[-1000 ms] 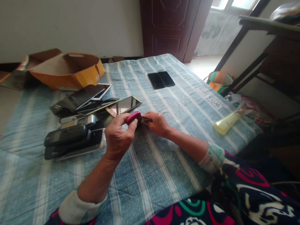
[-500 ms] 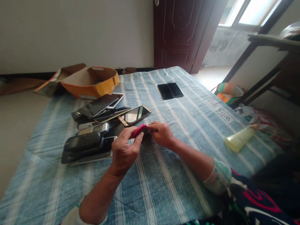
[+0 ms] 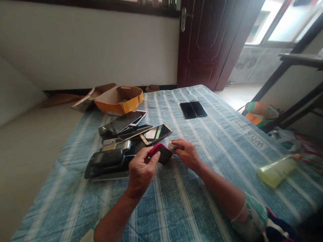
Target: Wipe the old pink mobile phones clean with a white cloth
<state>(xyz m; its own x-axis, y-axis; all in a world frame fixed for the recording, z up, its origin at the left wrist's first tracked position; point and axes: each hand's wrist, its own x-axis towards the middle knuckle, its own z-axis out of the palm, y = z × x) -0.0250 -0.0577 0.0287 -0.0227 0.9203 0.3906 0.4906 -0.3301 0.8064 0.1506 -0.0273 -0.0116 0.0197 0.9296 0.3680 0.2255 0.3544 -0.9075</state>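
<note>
My left hand (image 3: 141, 173) grips a mobile phone (image 3: 164, 155) by its near left edge, thumb on the dark face and fingers behind the bright pink side. The phone is tilted above the striped cloth. Just right of it, my right hand (image 3: 188, 154) pinches a small whitish piece (image 3: 172, 147), perhaps cloth or tissue, close to the phone's right edge; whether they touch I cannot tell. Behind the phone lies a gold-framed smartphone (image 3: 155, 133). Left of my left hand is a pile with a black handset (image 3: 107, 158), a silver phone (image 3: 117, 144) and a dark smartphone (image 3: 123, 121).
An open orange cardboard box (image 3: 121, 107) stands at the back left. Two black smartphones (image 3: 193, 110) lie side by side farther back. A yellowish translucent bottle (image 3: 276, 173) rests at the right. A striped blue cloth (image 3: 161, 215) covers the table.
The camera view has shifted left and up. My right hand has drawn away slightly from the phone, showing the whitish piece. The phone has turned, so more of its dark face shows.
</note>
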